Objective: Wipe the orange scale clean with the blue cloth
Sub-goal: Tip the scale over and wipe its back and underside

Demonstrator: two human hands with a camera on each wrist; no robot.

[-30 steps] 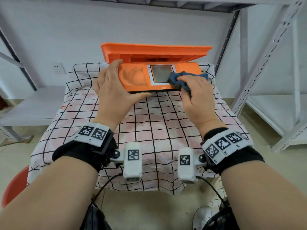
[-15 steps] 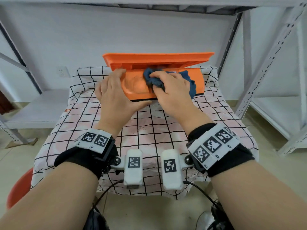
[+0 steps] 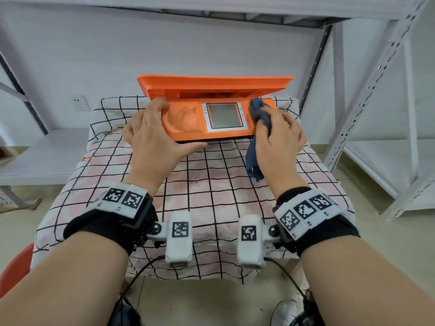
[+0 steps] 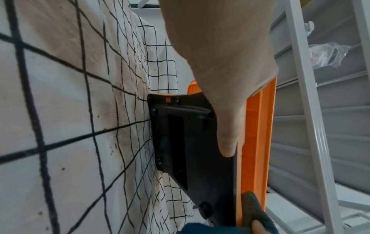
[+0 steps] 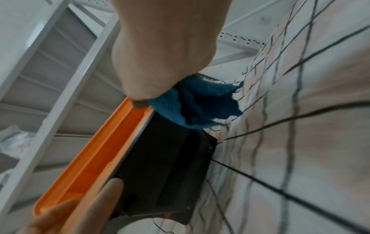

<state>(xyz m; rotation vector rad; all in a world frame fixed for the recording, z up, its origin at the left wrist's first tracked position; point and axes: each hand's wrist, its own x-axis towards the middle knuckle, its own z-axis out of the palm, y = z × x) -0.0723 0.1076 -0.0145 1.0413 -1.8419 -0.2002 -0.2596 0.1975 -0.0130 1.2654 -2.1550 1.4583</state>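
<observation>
We see the orange scale (image 3: 186, 118) in the upper centre of the head view, lying on the far part of the checked cloth (image 3: 211, 184) that covers the counter, its lid (image 3: 211, 84) raised behind it and its grey screen (image 3: 224, 116) uncovered. Its near edge is tipped up, so both wrist views show the black underside (image 4: 190, 142). The blue cloth (image 3: 260, 114) sits at the right end of the scale, just right of the screen, with a tail hanging down over the front edge onto the checked cloth. Our right hand (image 3: 280, 140) has its fingers curled round that bunched cloth and presses it to the orange surface. Our left hand (image 3: 153, 137) clasps the left end of the scale, fingers laid over the top corner and thumb stretched along the front lower edge. Grey metal shelving (image 3: 367, 90) stands to the right of the frame, and a wall socket (image 3: 78, 102) shows at the left
</observation>
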